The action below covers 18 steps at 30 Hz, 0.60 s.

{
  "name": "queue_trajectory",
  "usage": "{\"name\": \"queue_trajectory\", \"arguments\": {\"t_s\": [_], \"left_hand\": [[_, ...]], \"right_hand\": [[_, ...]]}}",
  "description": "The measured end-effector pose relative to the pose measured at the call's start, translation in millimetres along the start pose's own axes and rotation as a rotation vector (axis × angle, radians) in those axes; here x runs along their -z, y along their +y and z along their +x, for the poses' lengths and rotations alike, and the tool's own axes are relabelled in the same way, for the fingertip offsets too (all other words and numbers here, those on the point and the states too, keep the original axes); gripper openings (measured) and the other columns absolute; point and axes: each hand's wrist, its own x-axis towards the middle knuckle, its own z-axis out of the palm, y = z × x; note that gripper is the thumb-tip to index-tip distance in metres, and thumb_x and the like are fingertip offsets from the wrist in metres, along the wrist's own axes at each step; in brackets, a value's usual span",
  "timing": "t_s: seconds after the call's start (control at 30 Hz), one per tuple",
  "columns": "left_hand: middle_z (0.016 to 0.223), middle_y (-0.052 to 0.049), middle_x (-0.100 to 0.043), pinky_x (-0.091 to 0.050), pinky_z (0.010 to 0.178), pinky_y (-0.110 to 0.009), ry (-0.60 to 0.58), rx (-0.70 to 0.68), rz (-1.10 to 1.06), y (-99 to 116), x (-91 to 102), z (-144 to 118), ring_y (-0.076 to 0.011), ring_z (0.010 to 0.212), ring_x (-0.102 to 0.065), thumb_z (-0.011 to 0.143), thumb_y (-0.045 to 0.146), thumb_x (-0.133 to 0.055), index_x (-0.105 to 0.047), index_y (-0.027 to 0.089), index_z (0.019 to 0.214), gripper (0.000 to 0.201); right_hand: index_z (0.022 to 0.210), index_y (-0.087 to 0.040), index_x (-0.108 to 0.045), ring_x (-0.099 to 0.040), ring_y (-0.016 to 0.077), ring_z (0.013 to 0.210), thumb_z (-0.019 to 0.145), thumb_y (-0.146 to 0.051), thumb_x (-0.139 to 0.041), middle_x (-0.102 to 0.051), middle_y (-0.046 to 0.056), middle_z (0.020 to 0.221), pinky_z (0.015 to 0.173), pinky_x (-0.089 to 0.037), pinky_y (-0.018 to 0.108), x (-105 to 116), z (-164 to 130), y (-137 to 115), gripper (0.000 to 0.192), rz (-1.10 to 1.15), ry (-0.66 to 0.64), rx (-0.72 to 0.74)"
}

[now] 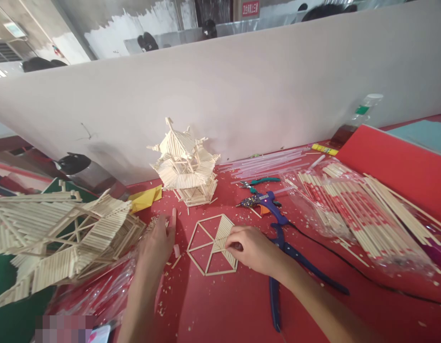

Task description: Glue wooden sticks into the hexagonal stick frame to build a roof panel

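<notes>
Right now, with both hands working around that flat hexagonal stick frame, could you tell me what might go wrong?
1. The right hand presses on the hexagonal stick frame; its thin spokes could snap or shift.
2. The glue gun lies close behind that hand, nozzle towards the frame; a brush against its tip might burn.
3. The left hand reaches among loose sticks beside the large stick roof; a bump could damage it.

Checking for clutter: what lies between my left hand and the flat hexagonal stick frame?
In the head view, only small wood offcuts on red table separate left hand from the hexagonal stick frame.
</notes>
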Motion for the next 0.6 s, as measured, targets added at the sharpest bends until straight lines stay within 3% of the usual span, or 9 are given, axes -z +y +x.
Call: {"name": "queue_trajectory", "arguments": {"t_s": [0.2,0.6], "left_hand": [[0.109,-0.008,-0.079,-0.043,0.074,-0.03,-0.069,0.015,0.006,2.2,3.1,1.3,-0.0257,0.101,-0.073,0.101,0.031,-0.05,-0.057,0.021,0.126,0.027],[0.101,-0.007,-0.08,-0.046,0.074,-0.031,-0.026,0.02,0.04,7.2,1.7,-3.5,-0.0263,0.097,-0.074,0.099,0.033,-0.052,-0.062,0.023,0.115,0.022]], "right_hand": [[0.081,-0.02,-0.077,-0.056,0.0109,0.066,0.087,-0.006,-0.064,-0.067,-0.001,0.08,0.064,-0.036,0.023,0.8,-0.1,-0.2,0.02,0.007,0.002,-0.003],[0.084,-0.021,-0.08,-0.062,0.0124,0.07,0.086,-0.005,-0.065,-0.072,0.001,0.085,0.065,-0.039,0.023,-0.7,0.4,0.9,0.021,0.017,0.017,-0.007]]}}
